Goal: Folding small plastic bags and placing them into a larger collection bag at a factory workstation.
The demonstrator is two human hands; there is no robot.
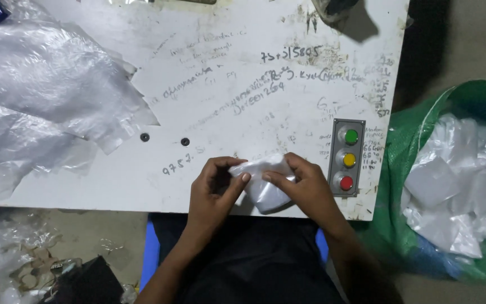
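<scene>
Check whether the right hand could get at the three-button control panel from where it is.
Probably yes: the right hand sits just beside the control panel with bare table between, though it is holding the folded plastic bag.

The left hand (216, 188) and right hand (305, 186) cover part of the folded white plastic piece (265, 188). The clear plastic heap (40, 101), far left of it, is cut by the picture's edge. The scribbles on the worktop (254, 50) are too blurred to read.

Both hands (215, 188) (305, 188) pinch a seemingly folded plastic bag (265, 188).
</scene>
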